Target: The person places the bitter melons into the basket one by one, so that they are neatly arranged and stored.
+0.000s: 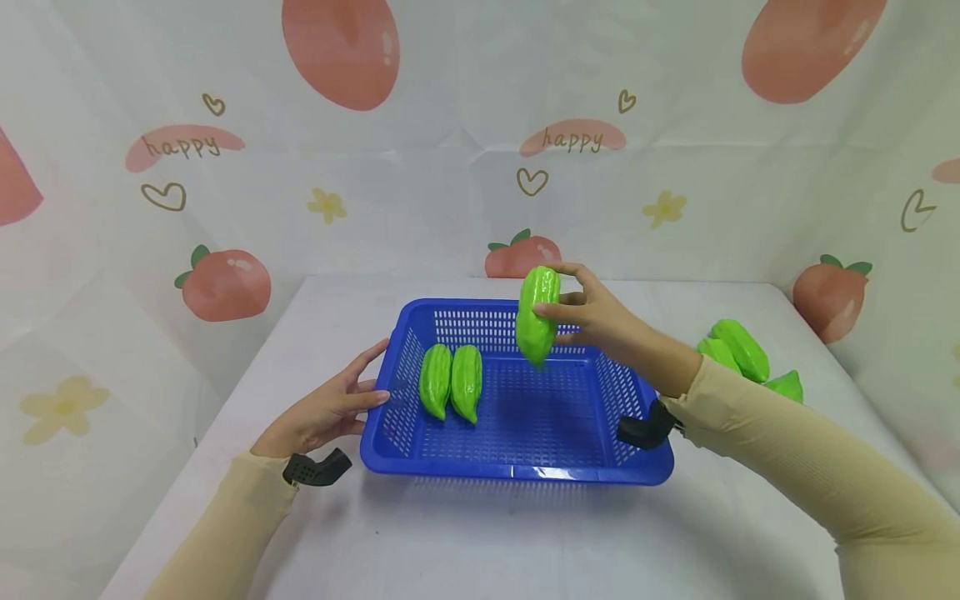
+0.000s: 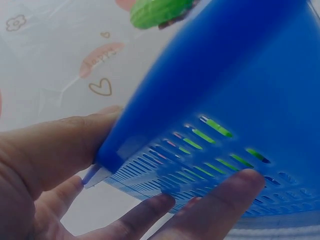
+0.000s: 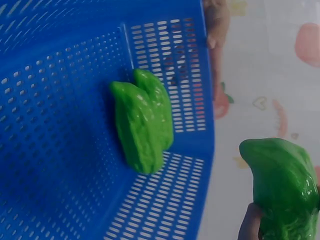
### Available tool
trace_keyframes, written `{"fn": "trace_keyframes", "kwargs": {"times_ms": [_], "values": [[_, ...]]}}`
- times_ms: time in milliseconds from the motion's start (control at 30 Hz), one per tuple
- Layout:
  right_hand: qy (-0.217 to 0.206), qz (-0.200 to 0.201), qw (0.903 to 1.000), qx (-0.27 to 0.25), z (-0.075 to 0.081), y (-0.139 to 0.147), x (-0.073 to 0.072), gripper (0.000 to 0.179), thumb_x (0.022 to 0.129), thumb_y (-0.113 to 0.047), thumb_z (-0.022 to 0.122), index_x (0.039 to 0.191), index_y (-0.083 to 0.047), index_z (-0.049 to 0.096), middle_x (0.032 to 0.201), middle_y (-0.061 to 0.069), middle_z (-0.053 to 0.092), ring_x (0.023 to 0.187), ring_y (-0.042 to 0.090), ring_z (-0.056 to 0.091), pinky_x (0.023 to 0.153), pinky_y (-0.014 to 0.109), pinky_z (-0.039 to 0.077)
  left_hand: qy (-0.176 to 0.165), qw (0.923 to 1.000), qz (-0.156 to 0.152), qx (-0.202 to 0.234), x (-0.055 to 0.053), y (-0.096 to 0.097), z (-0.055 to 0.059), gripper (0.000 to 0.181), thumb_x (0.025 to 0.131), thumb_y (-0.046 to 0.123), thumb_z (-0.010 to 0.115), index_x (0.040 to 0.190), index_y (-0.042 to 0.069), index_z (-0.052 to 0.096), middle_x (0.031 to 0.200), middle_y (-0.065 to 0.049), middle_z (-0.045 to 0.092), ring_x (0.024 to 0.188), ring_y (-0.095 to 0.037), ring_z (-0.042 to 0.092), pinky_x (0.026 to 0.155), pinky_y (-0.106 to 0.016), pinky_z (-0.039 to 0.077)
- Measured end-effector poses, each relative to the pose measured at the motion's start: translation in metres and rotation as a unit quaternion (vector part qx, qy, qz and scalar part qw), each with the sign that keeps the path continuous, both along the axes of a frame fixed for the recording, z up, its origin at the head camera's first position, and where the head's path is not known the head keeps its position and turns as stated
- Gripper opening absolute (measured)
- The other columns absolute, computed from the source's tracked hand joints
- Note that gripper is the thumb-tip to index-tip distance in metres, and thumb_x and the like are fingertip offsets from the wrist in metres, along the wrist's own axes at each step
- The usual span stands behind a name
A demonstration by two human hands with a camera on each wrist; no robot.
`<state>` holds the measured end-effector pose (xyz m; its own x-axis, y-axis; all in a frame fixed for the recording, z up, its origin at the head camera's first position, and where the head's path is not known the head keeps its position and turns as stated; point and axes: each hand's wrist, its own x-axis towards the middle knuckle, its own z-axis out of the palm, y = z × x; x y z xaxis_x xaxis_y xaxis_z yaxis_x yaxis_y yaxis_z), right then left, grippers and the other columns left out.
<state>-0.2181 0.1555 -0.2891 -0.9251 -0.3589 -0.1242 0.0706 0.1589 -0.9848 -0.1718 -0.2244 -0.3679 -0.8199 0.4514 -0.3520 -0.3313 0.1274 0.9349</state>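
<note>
A bright green bitter melon (image 1: 537, 315), ribbed and glossy, is held in my right hand (image 1: 600, 312) above the right half of the blue plastic basket (image 1: 517, 473). In the right wrist view the raised bitter melon (image 3: 282, 187) has its narrow tip up and left. Two more bitter melons (image 1: 435, 380) lie side by side inside the basket, near its left wall. My left hand (image 1: 330, 408) grips the basket's left rim. In the left wrist view its fingers (image 2: 215, 205) touch the outer wall below the rim.
Several bitter melons (image 1: 738, 350) lie on the white table (image 1: 525, 542) right of the basket, partly behind the right forearm. A white backdrop (image 1: 450, 183) with fruit prints stands behind the table. Black wrist mounts (image 1: 318, 468) sit on both sleeves.
</note>
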Motion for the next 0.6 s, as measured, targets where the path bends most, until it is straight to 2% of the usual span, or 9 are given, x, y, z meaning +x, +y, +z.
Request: {"fn": "trace_keyframes", "kwargs": {"times_ms": [100, 367, 500, 600], "values": [[-0.021, -0.006, 0.9997, 0.007, -0.005, -0.008, -0.005, 0.072, 0.093, -0.015, 0.064, 0.149, -0.024, 0.021, 0.134, 0.026, 0.042, 0.111, 0.034, 0.059, 0.088, 0.048, 0.056, -0.002, 1.0000, 0.001, -0.001, 0.000, 0.001, 0.000, 0.086, 0.095, 0.016, 0.062, 0.153, 0.046, 0.004, 0.153, -0.024, 0.032, 0.111, -0.035, 0.064, 0.089, -0.053, 0.053], [-0.075, -0.003, 0.9971, 0.017, -0.017, -0.027, -0.011, 0.075, 0.093, -0.011, 0.063, 0.151, -0.020, 0.017, 0.141, 0.028, 0.037, 0.125, 0.045, 0.050, 0.092, 0.056, 0.051, -0.003, 1.0000, 0.005, -0.001, 0.000, 0.001, 0.000, 0.087, 0.095, 0.016, 0.062, 0.153, 0.045, 0.005, 0.152, -0.024, 0.032, 0.111, -0.035, 0.064, 0.089, -0.054, 0.053], [-0.097, -0.005, 0.9952, 0.014, -0.022, -0.032, -0.013, 0.076, 0.093, -0.012, 0.064, 0.152, -0.020, 0.016, 0.142, 0.028, 0.035, 0.128, 0.045, 0.047, 0.093, 0.057, 0.050, -0.002, 1.0000, 0.005, -0.002, 0.000, 0.001, 0.000, 0.087, 0.095, 0.016, 0.063, 0.152, 0.046, 0.005, 0.153, -0.024, 0.031, 0.112, -0.035, 0.063, 0.089, -0.053, 0.053], [-0.103, -0.006, 0.9944, 0.022, -0.029, -0.037, -0.014, 0.077, 0.093, -0.011, 0.064, 0.152, -0.020, 0.017, 0.139, 0.027, 0.039, 0.125, 0.044, 0.051, 0.093, 0.056, 0.051, 0.001, 1.0000, 0.003, -0.004, 0.000, 0.001, 0.000, 0.086, 0.095, 0.017, 0.062, 0.153, 0.046, 0.005, 0.153, -0.024, 0.031, 0.111, -0.035, 0.064, 0.089, -0.053, 0.053]]}}
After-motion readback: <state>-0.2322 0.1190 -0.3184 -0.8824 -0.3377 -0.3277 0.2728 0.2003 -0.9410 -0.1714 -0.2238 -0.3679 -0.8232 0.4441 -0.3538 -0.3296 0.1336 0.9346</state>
